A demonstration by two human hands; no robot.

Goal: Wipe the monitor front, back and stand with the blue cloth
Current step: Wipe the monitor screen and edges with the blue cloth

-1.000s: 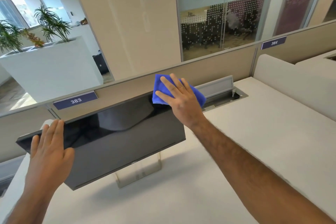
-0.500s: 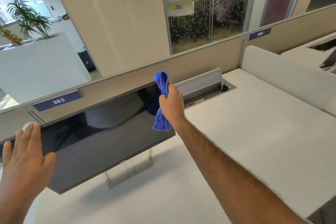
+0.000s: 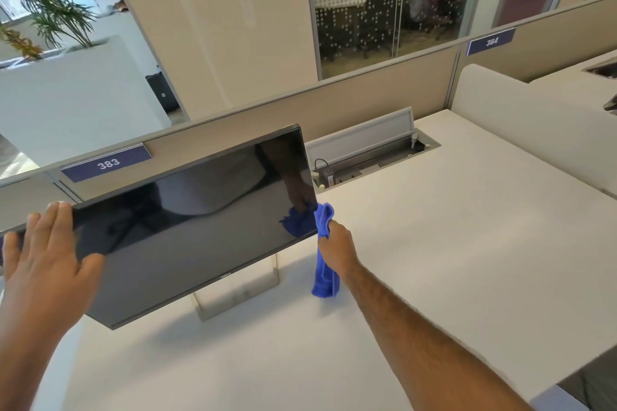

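A black flat monitor [image 3: 187, 220] stands on a silver stand [image 3: 237, 290] on the white desk [image 3: 450, 243], its dark screen facing me. My left hand [image 3: 50, 264] lies flat with spread fingers on the screen's left edge, steadying it. My right hand [image 3: 337, 248] is closed around the bunched blue cloth [image 3: 324, 257] beside the screen's lower right corner. The cloth hangs down from my fist toward the desk, and its reflection shows in the glass.
An open cable tray [image 3: 374, 157] with a raised lid and a plug sits in the desk behind the monitor. A beige partition [image 3: 367, 100] with labels 383 and 384 runs along the back. A white divider [image 3: 534, 117] bounds the desk on the right.
My right hand has slid the cloth from the monitor's top right corner down its right edge to the lower right corner. My left hand stays on the left edge.
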